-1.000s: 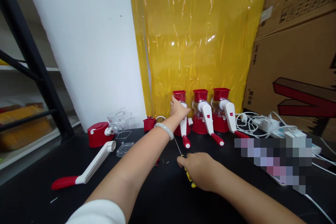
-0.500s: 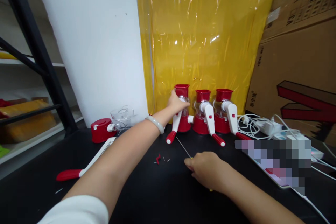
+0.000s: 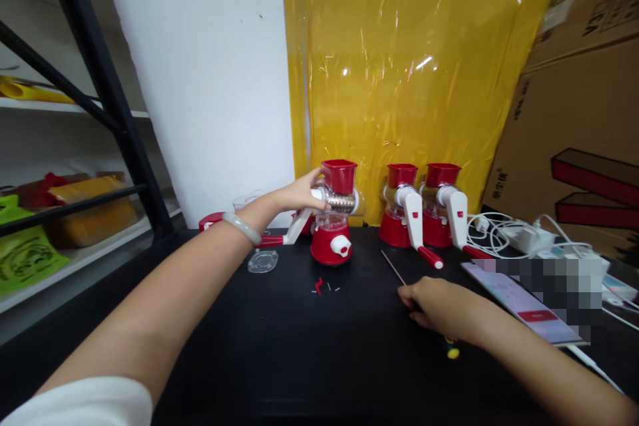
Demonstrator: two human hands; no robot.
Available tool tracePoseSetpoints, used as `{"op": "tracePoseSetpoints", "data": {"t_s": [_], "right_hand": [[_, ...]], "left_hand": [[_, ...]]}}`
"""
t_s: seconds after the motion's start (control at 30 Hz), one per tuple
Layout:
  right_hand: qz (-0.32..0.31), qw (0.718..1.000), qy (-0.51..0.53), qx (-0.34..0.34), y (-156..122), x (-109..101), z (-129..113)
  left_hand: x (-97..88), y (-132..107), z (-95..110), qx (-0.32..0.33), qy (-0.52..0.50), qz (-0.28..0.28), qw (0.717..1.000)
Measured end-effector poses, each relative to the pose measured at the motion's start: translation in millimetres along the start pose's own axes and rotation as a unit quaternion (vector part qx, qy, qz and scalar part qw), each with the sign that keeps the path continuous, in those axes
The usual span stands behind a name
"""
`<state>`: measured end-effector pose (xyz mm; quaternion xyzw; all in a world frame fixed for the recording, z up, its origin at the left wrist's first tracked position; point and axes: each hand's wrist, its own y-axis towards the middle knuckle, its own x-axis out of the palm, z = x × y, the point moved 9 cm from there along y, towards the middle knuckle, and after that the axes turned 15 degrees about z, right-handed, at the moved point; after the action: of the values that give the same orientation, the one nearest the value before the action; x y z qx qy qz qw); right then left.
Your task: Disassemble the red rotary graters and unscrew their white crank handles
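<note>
A red and white rotary grater [image 3: 332, 243] stands upright on the black table, its clear body showing a metal drum. My left hand [image 3: 302, 192] is closed on its upper left side, by the crank hub. The grater's crank points left and its white base knob faces me. In my right hand [image 3: 439, 306] is a screwdriver [image 3: 394, 268], its thin shaft pointing up and left and its yellow handle end showing below the palm. A small red part [image 3: 319, 286] lies among several tiny screws in front of the grater. Partly hidden behind my left forearm is another red base [image 3: 210, 219].
Two more rotary graters, one [image 3: 397, 226] beside the other [image 3: 439, 226], stand to the right. Further right are white cables [image 3: 492, 233] and a phone or tablet [image 3: 529, 299]. A clear plastic piece [image 3: 263, 261] lies left of the grater. A large cardboard box [image 3: 574, 113] stands at right.
The grater has been turned by my left hand and stands farther from the other two, its crank now leftward. My right hand has moved right with the screwdriver. The view has shifted.
</note>
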<state>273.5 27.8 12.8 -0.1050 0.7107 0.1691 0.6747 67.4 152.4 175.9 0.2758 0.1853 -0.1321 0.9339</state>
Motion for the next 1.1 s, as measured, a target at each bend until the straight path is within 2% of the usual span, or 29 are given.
{"op": "tracePoseSetpoints", "data": {"t_s": [0.1,0.27,0.4,0.5,0.67,0.9,1.1], "right_hand": [[0.012,0.999,-0.033,0.017,1.3,-14.7,-0.1],[0.083,0.992,-0.083,0.049,24.7,-61.9,-10.6],[0.149,0.985,-0.045,0.070,58.5,-89.4,-7.2],[0.203,0.977,0.001,0.059,87.1,-105.6,-1.4],[0.327,0.940,0.077,0.058,117.0,-142.7,7.1],[0.359,0.923,0.139,0.014,134.1,-159.5,-7.2],[0.368,0.902,0.223,-0.028,139.1,-167.8,-17.7]], "left_hand": [[4.3,-7.5,-10.6,-0.009,-0.030,-0.027,0.999],[9.8,-3.8,-14.6,-0.003,-0.039,-0.037,0.999],[11.1,2.7,-11.6,0.006,-0.050,-0.028,0.998],[16.9,7.2,-15.8,-0.011,-0.070,-0.040,0.997],[26.4,11.9,-30.5,-0.033,-0.095,-0.053,0.994],[34.3,7.0,-44.1,-0.058,-0.111,-0.071,0.990],[37.7,3.5,-41.3,-0.037,-0.097,-0.098,0.990]]}}
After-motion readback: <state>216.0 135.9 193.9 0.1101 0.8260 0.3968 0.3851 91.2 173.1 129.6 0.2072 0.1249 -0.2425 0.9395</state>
